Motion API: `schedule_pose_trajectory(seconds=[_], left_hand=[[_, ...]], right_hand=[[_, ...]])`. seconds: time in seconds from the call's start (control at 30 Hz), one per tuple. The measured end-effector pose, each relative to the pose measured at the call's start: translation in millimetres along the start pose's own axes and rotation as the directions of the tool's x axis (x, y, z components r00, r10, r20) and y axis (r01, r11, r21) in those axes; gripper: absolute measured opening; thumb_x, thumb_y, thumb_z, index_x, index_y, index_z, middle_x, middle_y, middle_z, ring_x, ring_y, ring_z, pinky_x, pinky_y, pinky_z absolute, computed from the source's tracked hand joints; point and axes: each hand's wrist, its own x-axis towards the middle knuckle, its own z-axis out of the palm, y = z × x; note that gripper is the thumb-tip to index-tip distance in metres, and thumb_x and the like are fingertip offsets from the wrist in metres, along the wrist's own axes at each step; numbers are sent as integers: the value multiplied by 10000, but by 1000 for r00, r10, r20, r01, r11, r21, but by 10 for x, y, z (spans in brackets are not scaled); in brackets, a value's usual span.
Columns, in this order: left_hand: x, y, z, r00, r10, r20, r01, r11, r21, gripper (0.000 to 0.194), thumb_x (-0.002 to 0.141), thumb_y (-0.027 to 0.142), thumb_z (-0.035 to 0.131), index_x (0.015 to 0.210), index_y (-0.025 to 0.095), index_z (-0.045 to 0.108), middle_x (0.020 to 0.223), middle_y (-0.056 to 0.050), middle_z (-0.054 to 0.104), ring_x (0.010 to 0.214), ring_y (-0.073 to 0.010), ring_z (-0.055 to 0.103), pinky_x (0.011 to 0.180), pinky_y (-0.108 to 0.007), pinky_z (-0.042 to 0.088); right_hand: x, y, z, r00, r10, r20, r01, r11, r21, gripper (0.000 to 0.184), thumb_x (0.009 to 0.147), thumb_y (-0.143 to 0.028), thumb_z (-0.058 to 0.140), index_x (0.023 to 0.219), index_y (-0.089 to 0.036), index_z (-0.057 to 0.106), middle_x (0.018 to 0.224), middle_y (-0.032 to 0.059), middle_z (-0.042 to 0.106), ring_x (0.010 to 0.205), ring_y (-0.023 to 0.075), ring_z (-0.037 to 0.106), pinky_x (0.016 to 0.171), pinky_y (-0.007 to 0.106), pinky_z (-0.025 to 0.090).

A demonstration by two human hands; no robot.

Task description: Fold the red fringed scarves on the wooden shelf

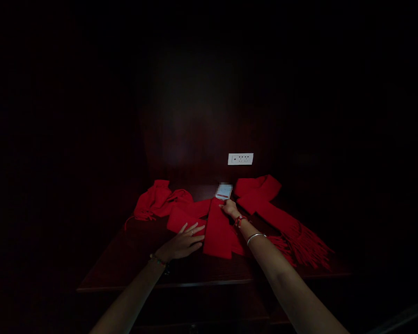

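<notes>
A red scarf (218, 232) lies on the dark table, with one folded strip running toward me and other parts spreading left. My left hand (186, 242) rests with fingers spread on its left part, the fingertips close to the strip. At the far end of that strip, the fingers of my right hand (230, 208) are curled in on the red cloth; the fingertips are partly hidden. Just beyond them is a phone (224, 191) with a lit screen, its top blurred out.
Another red scarf (264, 202) with long fringes stretches along the right. Bunched red cloth (156, 199) with fringe sits at the left. A white socket plate (240, 159) is on the back wall. The table's front edge (195, 283) runs below my hands. The surroundings are very dark.
</notes>
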Motion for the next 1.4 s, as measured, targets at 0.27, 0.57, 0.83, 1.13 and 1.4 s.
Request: schedule_pose_trajectory(seconds=[0.27,0.57,0.83,1.13,1.4], left_hand=[[-32,14,-52,998,18,63,-11,994,-112,344,881,433,307,1174,377,479,1381,64,299,1294,-209,169,1050,-469,52],[35,-147,140,913,-299,-276,333,939,84,437,883,446,247,1281,314,368,1404,-20,257,1292,-275,145,1012,-533,100],[29,-199,245,834,-514,-200,543,830,131,493,838,502,328,1307,351,306,1438,-48,130,1284,-368,58,914,-650,141],[33,-363,200,730,-591,-342,625,781,-15,505,829,465,364,1298,281,342,1441,-78,108,1295,-324,80,966,-567,178],[205,-986,-286,584,-796,-160,525,520,-674,534,722,349,581,1160,84,431,1049,-131,588,949,-202,562,820,-297,438]], right_hand=[[-76,-173,-7,992,25,-124,-30,999,-41,369,856,-182,305,1187,-116,455,1170,179,468,1017,216,499,807,304,394],[-695,-419,80,965,-238,107,252,957,-143,631,844,-545,214,1348,-167,247,1416,121,188,1288,289,99,990,502,130],[-1003,-454,36,955,-217,202,246,960,-134,690,824,-606,121,1371,-191,185,1437,90,119,1298,302,42,1000,519,39],[-1369,-173,-120,940,-278,197,287,958,-22,677,833,-594,147,1363,-179,215,1430,100,145,1301,277,70,1011,504,83],[-922,195,-439,961,-173,214,124,967,225,559,689,-462,601,1146,-148,531,1117,114,577,1037,254,517,892,349,390]])
